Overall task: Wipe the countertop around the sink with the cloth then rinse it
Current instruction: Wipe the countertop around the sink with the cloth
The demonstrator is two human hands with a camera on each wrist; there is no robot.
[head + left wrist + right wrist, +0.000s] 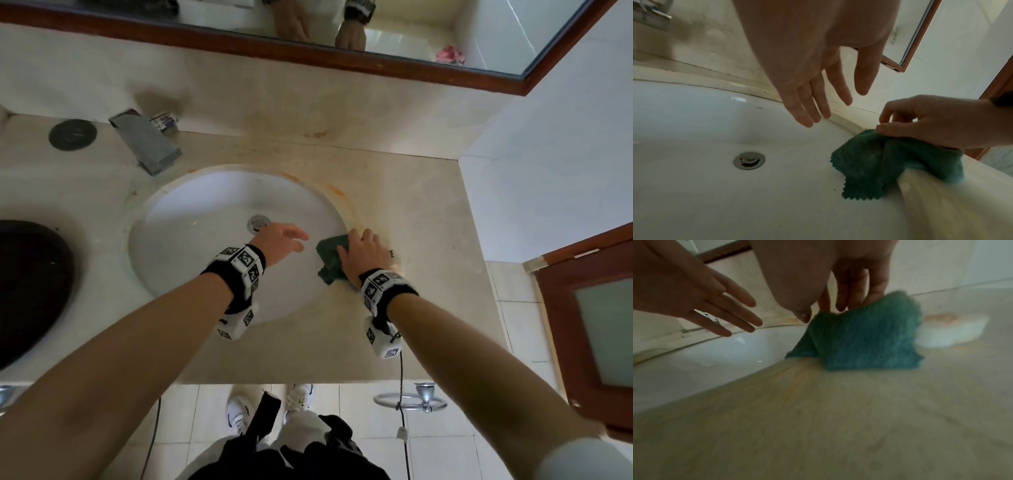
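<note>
A dark green cloth (330, 255) (890, 162) (863, 340) lies draped over the right rim of the white sink (205, 246), half on the beige countertop (421, 219) and half hanging into the bowl. My right hand (363, 250) (920, 126) (838, 288) sits on top of it, fingers curled and pinching the fabric against the rim. My left hand (284, 240) (818, 105) (719, 309) hovers over the bowl just left of the cloth, fingers straight and spread, holding nothing. An orange stain (337, 192) runs along the rim beyond the cloth.
The drain (258, 222) is near the left hand. A chrome faucet (147, 140) stands at the back left, beside a black round cover (72, 134). A dark basin (27, 284) sits at far left. A wall bounds the counter on the right. A pale orange-tinged patch (949, 331) lies behind the cloth.
</note>
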